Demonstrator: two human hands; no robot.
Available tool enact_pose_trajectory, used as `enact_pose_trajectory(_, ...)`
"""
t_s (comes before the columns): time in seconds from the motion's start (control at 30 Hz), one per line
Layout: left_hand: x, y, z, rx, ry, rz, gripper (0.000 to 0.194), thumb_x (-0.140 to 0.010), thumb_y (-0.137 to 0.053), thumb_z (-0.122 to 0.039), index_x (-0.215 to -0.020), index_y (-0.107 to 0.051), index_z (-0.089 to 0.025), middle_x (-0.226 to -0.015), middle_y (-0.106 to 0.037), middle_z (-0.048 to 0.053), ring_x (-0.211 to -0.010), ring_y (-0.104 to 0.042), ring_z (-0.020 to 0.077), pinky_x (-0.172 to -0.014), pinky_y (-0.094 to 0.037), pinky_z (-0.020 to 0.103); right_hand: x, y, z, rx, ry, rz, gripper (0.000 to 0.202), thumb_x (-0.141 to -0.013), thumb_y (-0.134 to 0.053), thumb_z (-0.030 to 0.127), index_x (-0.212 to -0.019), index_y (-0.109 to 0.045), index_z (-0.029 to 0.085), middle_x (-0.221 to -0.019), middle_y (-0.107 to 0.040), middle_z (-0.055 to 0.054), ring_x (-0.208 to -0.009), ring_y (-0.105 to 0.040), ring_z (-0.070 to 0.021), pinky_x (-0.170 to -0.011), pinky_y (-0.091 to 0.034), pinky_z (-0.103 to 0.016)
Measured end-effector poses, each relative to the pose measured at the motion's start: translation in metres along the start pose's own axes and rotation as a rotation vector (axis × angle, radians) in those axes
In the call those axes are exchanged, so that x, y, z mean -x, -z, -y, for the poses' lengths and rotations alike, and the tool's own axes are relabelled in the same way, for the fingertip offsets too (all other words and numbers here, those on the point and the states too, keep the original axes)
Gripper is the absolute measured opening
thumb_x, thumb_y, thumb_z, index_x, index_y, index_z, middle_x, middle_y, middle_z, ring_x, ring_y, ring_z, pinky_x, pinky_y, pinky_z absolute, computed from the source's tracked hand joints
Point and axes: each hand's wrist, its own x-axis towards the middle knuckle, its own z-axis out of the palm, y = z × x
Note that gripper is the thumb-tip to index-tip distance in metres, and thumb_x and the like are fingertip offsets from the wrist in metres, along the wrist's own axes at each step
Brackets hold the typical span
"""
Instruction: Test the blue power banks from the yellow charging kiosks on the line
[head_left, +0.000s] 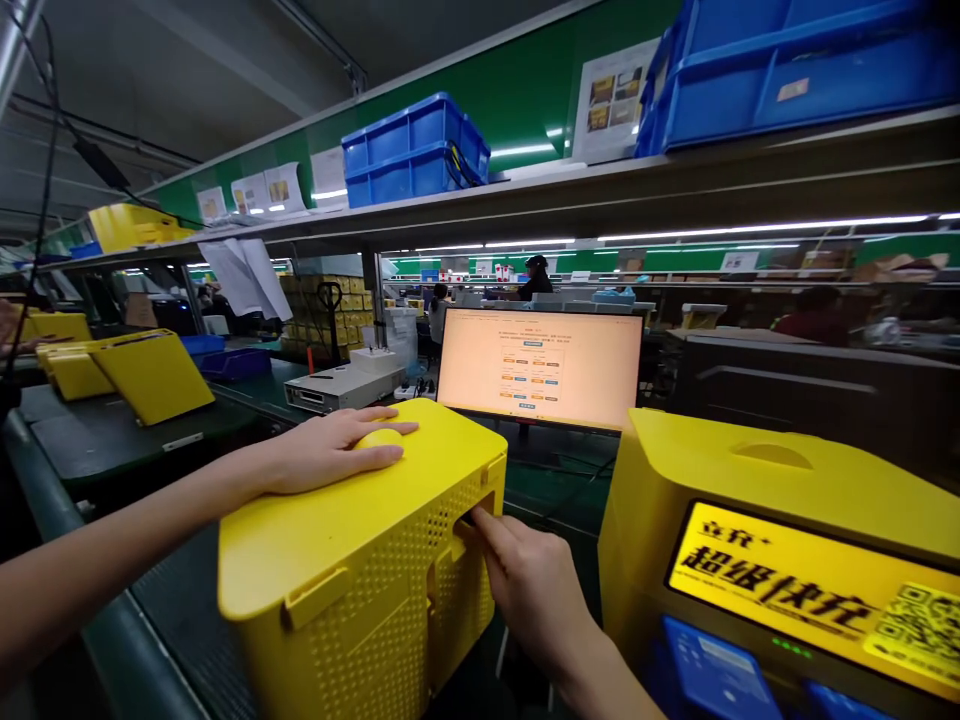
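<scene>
A yellow plastic housing (352,550) with a perforated side stands in front of me at the bench edge. My left hand (330,450) lies flat on its top, fingers spread over a raised bump. At the perforated side, my right hand (529,580) has its fingertips pushed into a rectangular slot. Neither hand lifts the housing.
A second yellow unit (780,560) with a printed front panel stands to the right. A lit monitor (538,368) sits behind. More yellow covers (150,375) lie left, beside a grey device (341,385). Blue crates (412,150) fill the overhead shelf. People work in the background.
</scene>
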Motion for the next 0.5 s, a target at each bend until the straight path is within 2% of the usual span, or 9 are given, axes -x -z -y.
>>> enact_pose_trajectory(0.13,-0.001,-0.002,0.003,0.008,0.011,-0.012,0.057,-0.083,-0.034,-0.066,-0.133,-0.042,-0.039,-0.148,-0.030,-0.004,-0.132,-0.031,0.0298,-0.109,-0.020,0.044,-0.014,-0.008,0.007,0.096,-0.035,0.035,0.027,-0.089,-0.037,0.018,-0.100,-0.062,0.016,-0.068,-0.064,-0.003,-0.052,-0.059,-0.0184,-0.041,-0.030,-0.030)
enact_pose_trajectory(0.2,-0.004,-0.002,0.006,-0.012,0.059,-0.021,0.058,-0.083,-0.031,-0.067,-0.133,-0.042,-0.039,-0.148,-0.029,-0.004,-0.130,-0.033,0.0303,-0.107,-0.022,0.046,-0.024,-0.013,0.005,0.117,-0.036,0.086,0.025,-0.089,-0.039,0.018,-0.099,-0.062,0.017,-0.070,-0.065,-0.003,-0.056,-0.059,-0.0189,-0.044,-0.034,-0.029)
enact_pose_trajectory(0.27,-0.009,0.000,0.010,-0.061,0.176,-0.015,0.060,-0.083,-0.027,-0.070,-0.133,-0.041,-0.041,-0.149,-0.028,-0.003,-0.127,-0.037,0.0323,-0.104,-0.025,0.051,-0.032,-0.014,-0.002,0.124,-0.031,0.115,0.023,-0.089,-0.045,0.019,-0.106,-0.060,0.020,-0.086,-0.067,-0.005,-0.074,-0.061,-0.0214,-0.056,-0.043,-0.030)
enact_pose_trajectory(0.33,-0.018,0.004,0.016,-0.138,0.323,-0.020,0.065,-0.080,-0.024,-0.076,-0.133,-0.041,-0.041,-0.147,-0.032,-0.001,-0.122,-0.043,0.0350,-0.100,-0.028,0.054,-0.029,-0.008,-0.010,0.112,-0.017,0.097,0.030,-0.087,-0.049,0.017,-0.116,-0.056,0.021,-0.111,-0.061,-0.009,-0.099,-0.056,-0.0253,-0.077,-0.047,-0.037)
enact_pose_trajectory(0.4,-0.031,0.009,0.021,-0.213,0.430,-0.057,0.078,-0.074,-0.026,-0.082,-0.131,-0.048,-0.033,-0.140,-0.044,0.007,-0.115,-0.048,0.0389,-0.095,-0.032,0.057,-0.011,0.005,-0.017,0.055,0.002,0.079,0.037,-0.086,-0.048,0.015,-0.122,-0.051,0.020,-0.126,-0.052,-0.011,-0.115,-0.046,-0.0269,-0.089,-0.044,-0.042)
enact_pose_trajectory(0.5,-0.052,0.013,0.025,-0.260,0.502,-0.169,0.095,-0.070,-0.029,-0.085,-0.115,-0.063,-0.009,-0.114,-0.060,0.024,-0.101,-0.053,0.0461,-0.084,-0.036,0.063,0.046,0.030,-0.027,-0.059,0.021,0.102,0.035,-0.087,-0.044,0.013,-0.120,-0.052,0.021,-0.122,-0.055,-0.011,-0.113,-0.049,-0.0244,-0.089,-0.048,-0.041)
